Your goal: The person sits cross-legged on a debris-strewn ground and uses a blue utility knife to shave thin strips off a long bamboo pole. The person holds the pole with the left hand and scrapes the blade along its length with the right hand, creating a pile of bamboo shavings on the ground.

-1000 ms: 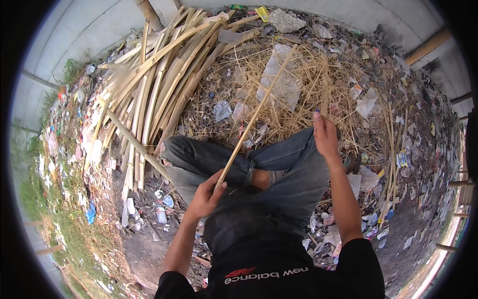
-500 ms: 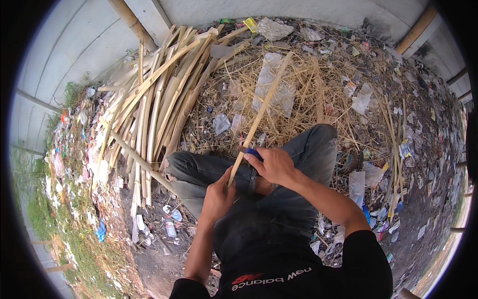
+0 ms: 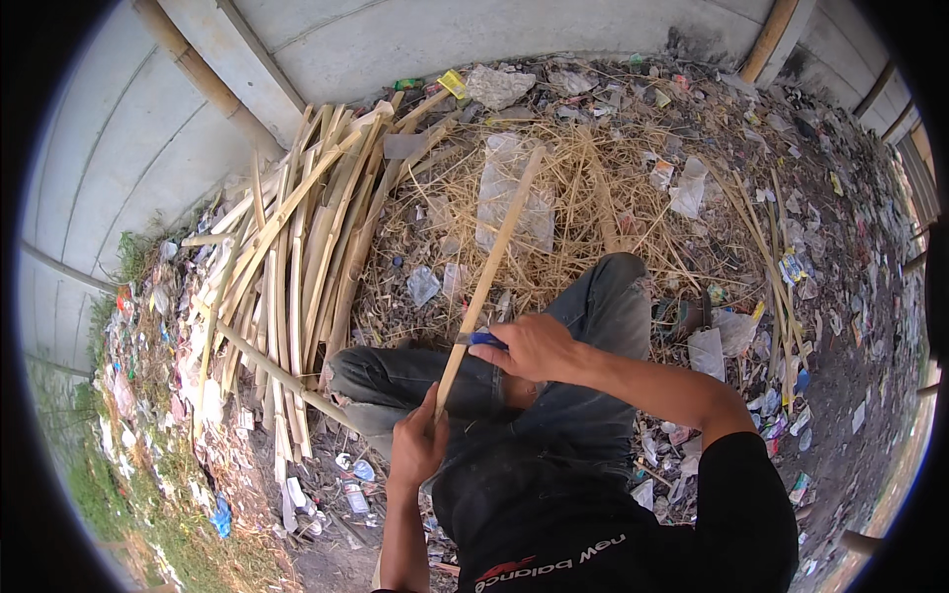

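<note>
A long, pale bamboo strip (image 3: 502, 242) slants up and away from my lap, its lower end held in my closed left hand (image 3: 418, 442). My right hand (image 3: 537, 348) is wrapped round the blue handle of a small knife (image 3: 484, 339). The knife's blade lies across the strip, a short way above my left hand. Beneath both hands are my crossed legs in worn dark jeans (image 3: 603, 316). The strip's far end hangs over a clear plastic sheet (image 3: 502, 163) on the ground.
To the left lies a heap of split bamboo strips (image 3: 326, 227), with one pole (image 3: 287, 381) reaching to my knee. Straw-like shavings (image 3: 568, 188) cover the ground ahead, with litter around. Thin strips (image 3: 771, 257) lie at right. A pale wall (image 3: 386, 44) with bamboo posts stands behind.
The whole view has shifted, so the heap and wall sit lower and further left. Both hands, the knife and the strip appear lower; more of the blue handle shows.
</note>
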Demonstrator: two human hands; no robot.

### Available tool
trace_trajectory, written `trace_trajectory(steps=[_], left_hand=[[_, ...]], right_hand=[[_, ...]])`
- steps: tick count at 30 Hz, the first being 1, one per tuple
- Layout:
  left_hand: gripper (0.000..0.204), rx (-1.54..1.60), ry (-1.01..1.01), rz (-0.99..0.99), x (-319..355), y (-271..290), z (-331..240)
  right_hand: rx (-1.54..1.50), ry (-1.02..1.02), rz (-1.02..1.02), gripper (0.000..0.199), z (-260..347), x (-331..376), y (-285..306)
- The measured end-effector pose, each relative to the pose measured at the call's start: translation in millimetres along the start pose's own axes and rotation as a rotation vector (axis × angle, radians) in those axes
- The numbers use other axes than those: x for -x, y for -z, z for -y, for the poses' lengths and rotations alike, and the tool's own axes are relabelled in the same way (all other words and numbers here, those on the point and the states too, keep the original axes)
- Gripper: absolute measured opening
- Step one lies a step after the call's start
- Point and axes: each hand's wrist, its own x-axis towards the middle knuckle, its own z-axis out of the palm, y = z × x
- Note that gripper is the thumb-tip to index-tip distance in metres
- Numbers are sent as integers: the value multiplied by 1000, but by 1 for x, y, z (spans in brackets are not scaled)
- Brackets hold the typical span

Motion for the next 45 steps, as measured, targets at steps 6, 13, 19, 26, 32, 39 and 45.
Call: trace_trajectory(steps=[6,13,19,26,32,39,45], left_hand=[[50,-12,-92,-70,24,11,27],[48,67,-133,-12,58,25,67],[45,462,27,42,41,11,60],[46,693,139,182,24,9,41],[37,779,91,259,14,15,27],[33,521,50,76,-23,4,-11],[30,264,28,-144,-39,9,-34]], right_hand=[[-45,-27,-404,64,-44,-39,31],[-726,-469,-873,65,-173,-60,147],[-1009,-175,-634,56,-59,-51,137],[-950,-26,-625,42,-1,-75,128],[-1108,-114,-485,36,17,-74,124],[-959,-103,-464,37,31,-71,95],[-362,-74,-286,49,47,-44,80]])
